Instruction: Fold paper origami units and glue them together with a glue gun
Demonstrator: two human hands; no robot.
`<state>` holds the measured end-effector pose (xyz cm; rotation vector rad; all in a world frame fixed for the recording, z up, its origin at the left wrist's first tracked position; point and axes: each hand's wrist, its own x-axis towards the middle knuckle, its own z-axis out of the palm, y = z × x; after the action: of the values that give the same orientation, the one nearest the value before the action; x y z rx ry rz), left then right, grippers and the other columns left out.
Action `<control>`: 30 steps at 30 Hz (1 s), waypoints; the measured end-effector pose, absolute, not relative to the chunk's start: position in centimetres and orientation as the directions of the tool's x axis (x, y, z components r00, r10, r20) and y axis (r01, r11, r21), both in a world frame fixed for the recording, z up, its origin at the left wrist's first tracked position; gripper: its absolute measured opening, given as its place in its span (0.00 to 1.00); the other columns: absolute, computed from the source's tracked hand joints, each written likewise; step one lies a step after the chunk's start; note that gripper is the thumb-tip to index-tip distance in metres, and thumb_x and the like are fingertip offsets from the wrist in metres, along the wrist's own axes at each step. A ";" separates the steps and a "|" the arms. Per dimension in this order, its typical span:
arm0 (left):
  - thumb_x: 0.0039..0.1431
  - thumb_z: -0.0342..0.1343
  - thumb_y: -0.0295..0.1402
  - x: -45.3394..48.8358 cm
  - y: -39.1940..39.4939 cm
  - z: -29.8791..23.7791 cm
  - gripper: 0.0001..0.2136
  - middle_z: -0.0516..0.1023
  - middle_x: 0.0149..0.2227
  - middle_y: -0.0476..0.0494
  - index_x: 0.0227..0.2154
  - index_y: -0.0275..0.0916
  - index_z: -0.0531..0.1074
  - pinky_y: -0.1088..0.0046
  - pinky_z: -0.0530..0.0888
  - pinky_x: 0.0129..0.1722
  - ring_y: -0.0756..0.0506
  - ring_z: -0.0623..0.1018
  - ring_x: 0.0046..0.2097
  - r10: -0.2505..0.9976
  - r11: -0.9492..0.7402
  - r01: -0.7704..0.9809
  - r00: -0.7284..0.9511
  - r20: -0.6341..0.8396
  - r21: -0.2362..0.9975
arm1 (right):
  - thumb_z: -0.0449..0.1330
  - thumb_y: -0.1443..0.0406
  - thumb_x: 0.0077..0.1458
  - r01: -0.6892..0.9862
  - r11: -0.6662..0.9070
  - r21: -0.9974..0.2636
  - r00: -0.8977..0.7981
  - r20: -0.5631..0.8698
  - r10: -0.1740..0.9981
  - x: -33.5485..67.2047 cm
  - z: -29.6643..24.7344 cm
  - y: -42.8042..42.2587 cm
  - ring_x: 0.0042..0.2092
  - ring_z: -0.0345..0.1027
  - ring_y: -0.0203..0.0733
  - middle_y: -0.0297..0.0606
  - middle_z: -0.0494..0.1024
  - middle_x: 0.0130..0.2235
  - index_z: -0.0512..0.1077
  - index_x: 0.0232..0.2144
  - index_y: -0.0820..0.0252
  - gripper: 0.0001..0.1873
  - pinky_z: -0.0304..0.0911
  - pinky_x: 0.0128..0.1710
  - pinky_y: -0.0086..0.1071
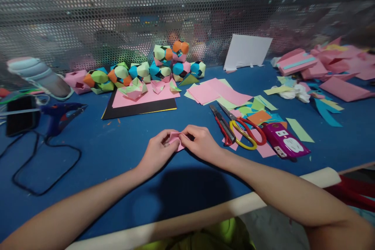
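A small pink folded paper piece (175, 140) lies low over the blue table (117, 152), pinched between both my hands. My left hand (158, 150) grips its left side with closed fingers. My right hand (200, 144) presses its right edge with fingertips together. Just to the right lie red and yellow scissors (246, 131) and a red utility knife (224, 127).
Folded multicoloured paper balls (164, 66) stand at the back behind a pink sheet on black card (140, 103). Loose pink and green sheets (216, 91), a purple power strip (284, 142), a blue glue gun (61, 115) with black cable, a bottle (41, 76). Perforated metal wall behind.
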<state>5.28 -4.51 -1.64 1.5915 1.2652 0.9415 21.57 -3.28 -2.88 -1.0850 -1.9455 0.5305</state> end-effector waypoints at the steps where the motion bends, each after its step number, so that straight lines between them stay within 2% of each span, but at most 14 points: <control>1: 0.54 0.55 0.38 5.3 -4.5 -1.5 0.13 0.80 0.35 0.45 0.38 0.36 0.75 0.73 0.73 0.36 0.48 0.77 0.35 0.979 -0.113 0.321 0.198 0.050 0.940 | 0.56 0.70 0.54 0.494 0.529 -0.690 -0.280 0.449 0.848 21.6 -2.9 -3.2 0.26 0.63 0.33 0.33 0.72 0.23 0.69 0.22 0.61 0.09 0.56 0.28 0.27; 6: 0.58 0.52 0.40 5.0 -4.5 -1.3 0.13 0.81 0.40 0.42 0.36 0.37 0.78 0.69 0.73 0.47 0.44 0.78 0.43 0.976 -0.165 0.345 0.193 0.102 0.924 | 0.56 0.70 0.53 0.474 0.509 -0.719 -0.280 0.425 0.861 21.5 -2.8 -3.2 0.24 0.60 0.32 0.30 0.69 0.21 0.68 0.20 0.61 0.10 0.54 0.26 0.27; 12: 0.56 0.54 0.39 4.9 -4.2 -1.8 0.12 0.82 0.39 0.43 0.35 0.38 0.79 0.67 0.74 0.46 0.43 0.79 0.42 0.975 -0.173 0.321 0.189 0.116 0.931 | 0.56 0.68 0.56 0.436 0.534 -0.724 -0.292 0.448 0.845 21.5 -2.5 -3.3 0.28 0.63 0.34 0.33 0.71 0.26 0.71 0.27 0.61 0.07 0.58 0.30 0.28; 17: 0.56 0.54 0.40 5.0 -4.4 -1.5 0.15 0.81 0.42 0.42 0.39 0.37 0.78 0.68 0.73 0.46 0.44 0.78 0.44 0.983 -0.123 0.284 0.166 0.078 0.951 | 0.56 0.69 0.55 0.414 0.510 -0.754 -0.252 0.443 0.860 21.6 -2.3 -3.2 0.29 0.65 0.34 0.34 0.73 0.26 0.71 0.25 0.61 0.08 0.58 0.31 0.28; 25: 0.57 0.51 0.38 5.0 -4.4 -1.4 0.13 0.81 0.33 0.45 0.32 0.36 0.77 0.73 0.73 0.37 0.47 0.77 0.35 0.971 -0.195 0.359 0.205 0.126 0.913 | 0.56 0.67 0.57 0.389 0.554 -0.736 -0.291 0.473 0.832 21.6 -2.3 -3.4 0.31 0.65 0.35 0.36 0.73 0.30 0.72 0.30 0.61 0.06 0.61 0.32 0.29; 30: 0.58 0.51 0.39 5.1 -4.5 -1.6 0.13 0.80 0.31 0.46 0.32 0.36 0.77 0.75 0.71 0.32 0.48 0.75 0.32 0.961 -0.218 0.372 0.243 0.133 0.902 | 0.56 0.69 0.56 0.351 0.569 -0.743 -0.291 0.491 0.821 21.5 -2.1 -3.6 0.30 0.64 0.35 0.35 0.71 0.27 0.70 0.26 0.60 0.07 0.60 0.31 0.29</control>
<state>5.08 -4.52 -1.61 1.7369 1.2367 0.9547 21.50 -3.58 -2.07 -0.9513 -1.8774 0.6385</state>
